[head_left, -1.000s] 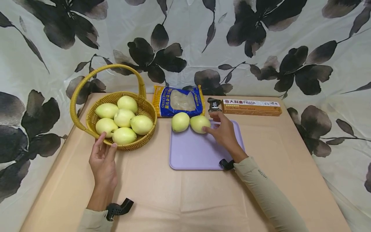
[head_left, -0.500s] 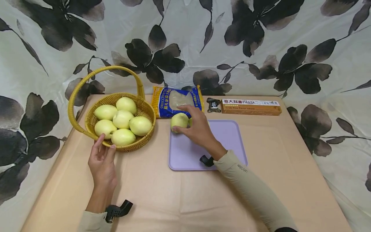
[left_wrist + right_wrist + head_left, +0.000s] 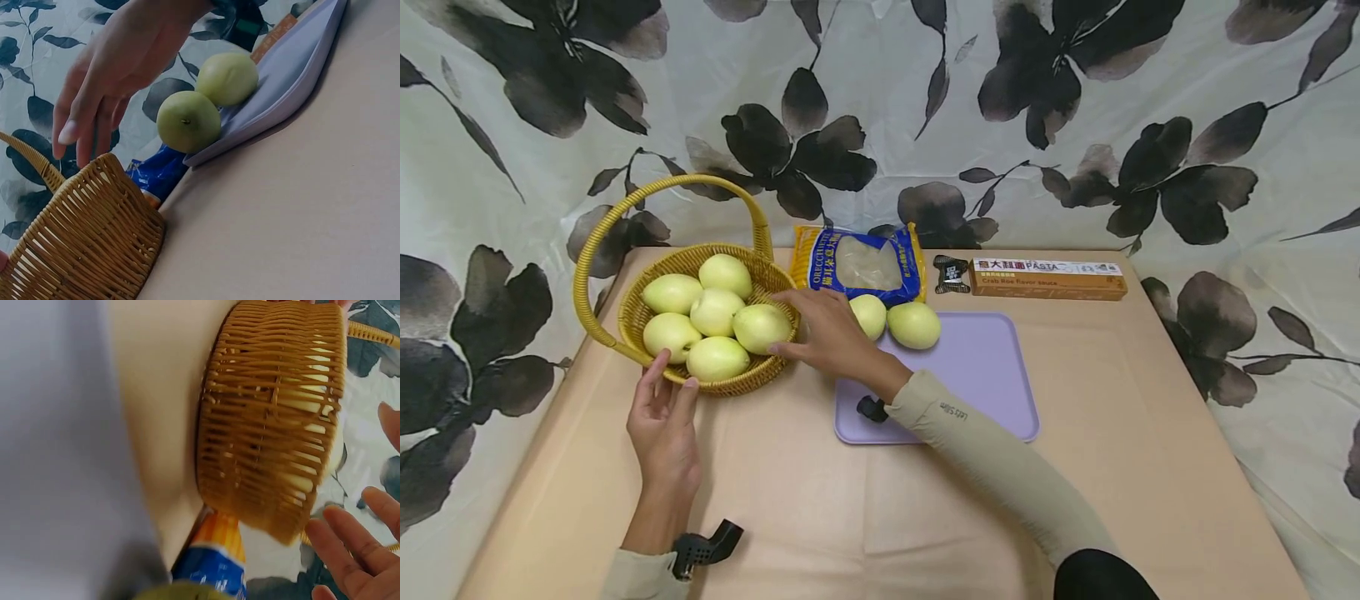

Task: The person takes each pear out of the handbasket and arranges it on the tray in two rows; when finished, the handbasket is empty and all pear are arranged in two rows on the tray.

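Note:
Several pale yellow-green oval fruits, pear-like in look, fill a round wicker basket (image 3: 752, 383) with a tall handle. My left hand (image 3: 666, 425) touches the basket's near-left rim with its fingers and thumb. Over the opposite rim reaches my right hand (image 3: 831, 329), thumb and fingers spread beside the rightmost fruit (image 3: 760, 327); in the left wrist view that hand (image 3: 119, 75) points its fingers down above the rim, holding nothing. Two more fruits, one at the corner (image 3: 189, 122) and one beside it (image 3: 913, 325), sit at the back left of a lilac tray (image 3: 955, 375).
Behind the tray lies a blue and yellow pasta bag (image 3: 868, 267). To its right are a small black wrapped packet (image 3: 952, 273) and a long brown pasta box (image 3: 1048, 282). A flower-printed cloth (image 3: 880, 100) hangs at the table's back edge.
My right hand has moved left from the fruits on the tray, passing over them, to the basket's right rim. The left hand has stayed at the basket. Both tray fruits remain in place.

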`<action>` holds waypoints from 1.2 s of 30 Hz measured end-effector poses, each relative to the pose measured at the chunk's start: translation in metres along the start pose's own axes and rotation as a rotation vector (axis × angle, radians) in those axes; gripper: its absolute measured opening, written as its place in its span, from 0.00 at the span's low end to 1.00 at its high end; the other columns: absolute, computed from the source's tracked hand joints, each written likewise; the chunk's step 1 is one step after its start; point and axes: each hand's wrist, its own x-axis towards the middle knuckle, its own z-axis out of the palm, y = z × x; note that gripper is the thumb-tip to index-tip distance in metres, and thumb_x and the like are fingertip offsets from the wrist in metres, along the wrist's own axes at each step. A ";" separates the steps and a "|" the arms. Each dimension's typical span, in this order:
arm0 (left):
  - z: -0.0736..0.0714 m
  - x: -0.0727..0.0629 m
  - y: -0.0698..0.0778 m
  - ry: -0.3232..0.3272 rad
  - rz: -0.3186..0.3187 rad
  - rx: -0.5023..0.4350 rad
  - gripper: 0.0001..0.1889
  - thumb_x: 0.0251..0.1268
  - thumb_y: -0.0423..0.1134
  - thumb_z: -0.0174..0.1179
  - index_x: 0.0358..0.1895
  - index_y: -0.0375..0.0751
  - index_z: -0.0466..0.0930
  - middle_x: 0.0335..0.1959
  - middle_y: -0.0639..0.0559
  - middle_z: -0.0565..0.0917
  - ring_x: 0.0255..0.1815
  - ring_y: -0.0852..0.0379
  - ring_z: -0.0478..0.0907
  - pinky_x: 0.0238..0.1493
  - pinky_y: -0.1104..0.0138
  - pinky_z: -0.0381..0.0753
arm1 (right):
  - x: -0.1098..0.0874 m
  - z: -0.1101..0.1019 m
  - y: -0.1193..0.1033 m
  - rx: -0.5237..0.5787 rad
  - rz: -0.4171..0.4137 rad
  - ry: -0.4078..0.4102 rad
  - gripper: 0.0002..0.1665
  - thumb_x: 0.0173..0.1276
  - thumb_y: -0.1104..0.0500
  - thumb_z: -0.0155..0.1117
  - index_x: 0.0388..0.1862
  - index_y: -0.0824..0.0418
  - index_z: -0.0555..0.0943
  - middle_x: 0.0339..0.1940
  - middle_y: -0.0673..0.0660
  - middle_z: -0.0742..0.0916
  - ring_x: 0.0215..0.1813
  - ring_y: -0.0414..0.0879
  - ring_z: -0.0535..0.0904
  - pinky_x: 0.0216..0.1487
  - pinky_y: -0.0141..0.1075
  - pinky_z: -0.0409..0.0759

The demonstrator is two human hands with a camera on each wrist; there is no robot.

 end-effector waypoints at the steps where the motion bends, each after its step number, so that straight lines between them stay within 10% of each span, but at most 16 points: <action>1: 0.000 0.000 0.000 -0.004 0.003 0.006 0.31 0.76 0.24 0.60 0.79 0.44 0.70 0.88 0.51 0.52 0.89 0.51 0.53 0.69 0.80 0.75 | 0.004 0.002 -0.001 -0.011 -0.003 -0.004 0.41 0.70 0.40 0.76 0.77 0.48 0.74 0.74 0.47 0.82 0.78 0.47 0.74 0.83 0.48 0.61; 19: 0.000 0.002 -0.003 -0.021 -0.006 -0.006 0.32 0.76 0.23 0.59 0.80 0.43 0.68 0.88 0.51 0.51 0.89 0.51 0.53 0.71 0.79 0.74 | 0.036 0.026 -0.009 -0.174 0.073 -0.076 0.40 0.67 0.37 0.77 0.74 0.45 0.75 0.68 0.46 0.85 0.71 0.44 0.79 0.81 0.48 0.62; 36: -0.001 0.000 -0.002 -0.022 0.027 -0.048 0.31 0.75 0.21 0.59 0.78 0.40 0.70 0.87 0.48 0.55 0.87 0.49 0.56 0.65 0.81 0.78 | 0.011 -0.010 -0.008 0.180 0.054 0.152 0.40 0.63 0.46 0.84 0.72 0.50 0.79 0.68 0.51 0.84 0.67 0.44 0.79 0.67 0.40 0.79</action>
